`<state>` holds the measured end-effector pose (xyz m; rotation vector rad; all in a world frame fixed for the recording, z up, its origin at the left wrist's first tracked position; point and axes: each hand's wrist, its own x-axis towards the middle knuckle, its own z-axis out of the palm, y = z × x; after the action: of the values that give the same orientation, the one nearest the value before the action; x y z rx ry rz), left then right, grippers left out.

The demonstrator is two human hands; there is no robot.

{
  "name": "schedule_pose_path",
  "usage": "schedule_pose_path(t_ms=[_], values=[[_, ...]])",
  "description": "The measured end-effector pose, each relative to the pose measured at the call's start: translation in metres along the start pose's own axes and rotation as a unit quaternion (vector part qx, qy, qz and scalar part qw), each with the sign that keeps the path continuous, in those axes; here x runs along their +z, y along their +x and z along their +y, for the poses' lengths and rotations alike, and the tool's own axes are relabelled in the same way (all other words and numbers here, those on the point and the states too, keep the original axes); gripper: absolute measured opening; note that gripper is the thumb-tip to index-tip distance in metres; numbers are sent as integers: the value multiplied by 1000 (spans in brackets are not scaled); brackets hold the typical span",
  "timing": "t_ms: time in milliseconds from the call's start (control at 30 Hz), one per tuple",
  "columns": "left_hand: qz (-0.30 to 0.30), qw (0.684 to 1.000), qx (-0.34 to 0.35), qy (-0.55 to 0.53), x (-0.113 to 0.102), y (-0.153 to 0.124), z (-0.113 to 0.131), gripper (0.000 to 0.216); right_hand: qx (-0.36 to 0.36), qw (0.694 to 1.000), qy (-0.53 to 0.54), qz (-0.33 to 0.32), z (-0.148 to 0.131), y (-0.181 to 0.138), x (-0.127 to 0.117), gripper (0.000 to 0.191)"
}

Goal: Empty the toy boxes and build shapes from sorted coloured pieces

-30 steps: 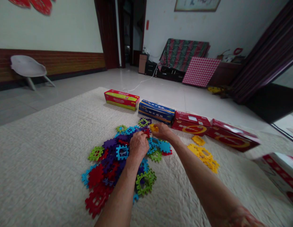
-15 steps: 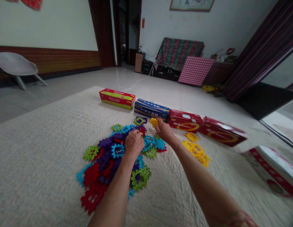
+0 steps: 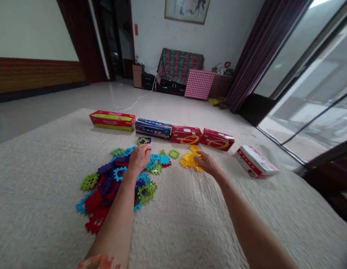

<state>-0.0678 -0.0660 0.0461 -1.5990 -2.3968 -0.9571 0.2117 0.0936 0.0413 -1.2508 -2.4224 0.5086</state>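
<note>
A heap of interlocking plastic building pieces lies on the pale quilted mat, with purple pieces (image 3: 105, 168), red pieces (image 3: 93, 201), blue pieces (image 3: 119, 173) and green pieces (image 3: 90, 182) mixed together. Over its far side is my left hand (image 3: 139, 160), fingers curled and pinched; what they hold is too hidden to make out. To the right, my right hand (image 3: 206, 162) grips a yellow building piece (image 3: 191, 158) at the small yellow pile. One green square piece (image 3: 174, 153) rests flat between the heap and the yellow pile.
Beyond the pieces stand a red-and-yellow box (image 3: 113, 121), a blue box (image 3: 153, 129) and two red boxes (image 3: 186, 135) in a row. A white-and-red box (image 3: 256, 162) sits on the mat (image 3: 173, 216) at the right. Farther back is a cloth-covered low cabinet (image 3: 180, 67).
My right hand has carried the yellow piece from beside the heap rightward to the yellow pile. My left hand remains over the heap. The view has turned right.
</note>
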Motion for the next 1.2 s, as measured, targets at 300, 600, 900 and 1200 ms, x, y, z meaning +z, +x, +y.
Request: schedule_pose_path(t_ms=[300, 600, 900, 1200], values=[[-123, 984, 130, -25, 53, -17, 87, 36, 8, 975, 5, 224, 42, -52, 14, 42], [-170, 973, 125, 96, 97, -5, 86, 25, 42, 978, 13, 206, 50, -75, 39, 39], [-143, 975, 90, 147, 75, -15, 56, 24, 58, 979, 4, 193, 47, -75, 35, 33], [-73, 993, 87, -2, 93, -9, 95, 37, 62, 981, 9, 184, 43, -77, 32, 32]])
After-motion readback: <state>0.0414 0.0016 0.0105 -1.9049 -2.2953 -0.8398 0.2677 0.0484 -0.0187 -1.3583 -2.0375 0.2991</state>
